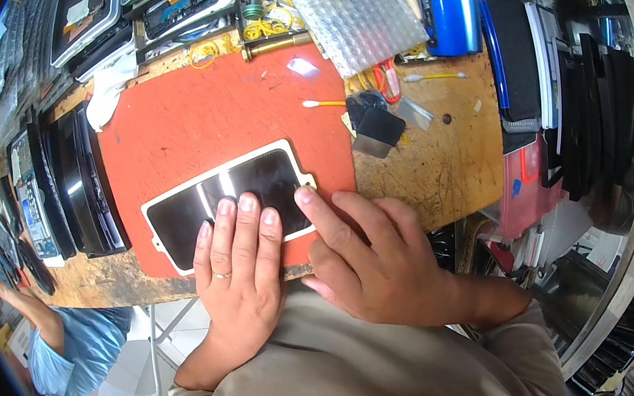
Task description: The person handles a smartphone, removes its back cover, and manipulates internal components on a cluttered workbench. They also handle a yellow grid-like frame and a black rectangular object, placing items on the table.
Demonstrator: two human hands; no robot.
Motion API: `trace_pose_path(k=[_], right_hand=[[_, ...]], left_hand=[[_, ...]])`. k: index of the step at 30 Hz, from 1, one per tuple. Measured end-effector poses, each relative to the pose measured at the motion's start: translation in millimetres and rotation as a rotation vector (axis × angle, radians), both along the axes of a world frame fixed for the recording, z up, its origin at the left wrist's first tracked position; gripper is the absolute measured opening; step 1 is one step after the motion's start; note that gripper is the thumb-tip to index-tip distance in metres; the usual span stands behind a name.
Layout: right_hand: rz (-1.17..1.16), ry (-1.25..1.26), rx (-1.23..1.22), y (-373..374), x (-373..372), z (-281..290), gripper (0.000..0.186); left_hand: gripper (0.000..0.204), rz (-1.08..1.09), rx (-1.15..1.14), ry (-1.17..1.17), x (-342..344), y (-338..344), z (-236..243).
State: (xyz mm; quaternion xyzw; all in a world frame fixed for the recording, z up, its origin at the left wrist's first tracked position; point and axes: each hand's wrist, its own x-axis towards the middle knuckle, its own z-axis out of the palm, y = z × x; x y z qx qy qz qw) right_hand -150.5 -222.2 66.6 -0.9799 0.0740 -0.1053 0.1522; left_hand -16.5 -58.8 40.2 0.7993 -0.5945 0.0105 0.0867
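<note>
Glossy white-rimmed glass panel (238, 196) under flat hands (237, 267)

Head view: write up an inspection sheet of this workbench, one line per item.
Surface: worn wooden bench carrying a red work mat.
Job's things: flat dark screen panel with white border lying on the mat.
Clutter: cotton swabs, yellow rubber bands, bubble-wrap sheet, small dark scraper card, white cloth.
Grippers: left hand pressed flat on the panel, ring on one finger; right hand with a fingertip at the panel's right corner.
Cables: nothing seen.
Surroundings: stacked tablets and screens at the left, dark cases at the right, another person's blue sleeve lower left.
</note>
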Motion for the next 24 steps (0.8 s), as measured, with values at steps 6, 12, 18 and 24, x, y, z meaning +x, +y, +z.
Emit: trace_pose_path(k=[6, 12, 18, 24], right_hand=[[-0.002, -0.016, 0.083, -18.3, 28.0, 3.6, 0.036], [0.093, -0.013, 0.195, -42.8, 39.0, 7.5, 0.040], [0.202, 0.078, 0.194, -47.8, 50.2, 16.1, 0.039], [0.338, 0.073, 0.207, -34.1, 79.2, 13.9, 0.044]], left_hand=[[0.038, 0.069, -0.044, -0.026, -2.3, -5.3, -0.2], [0.037, 0.059, -0.011, 0.028, -4.4, -2.1, 0.5], [0.052, -0.025, 0.092, -0.006, 2.0, 2.8, 5.0], [0.047, -0.109, 0.172, -0.047, 0.6, 10.3, 0.8]])
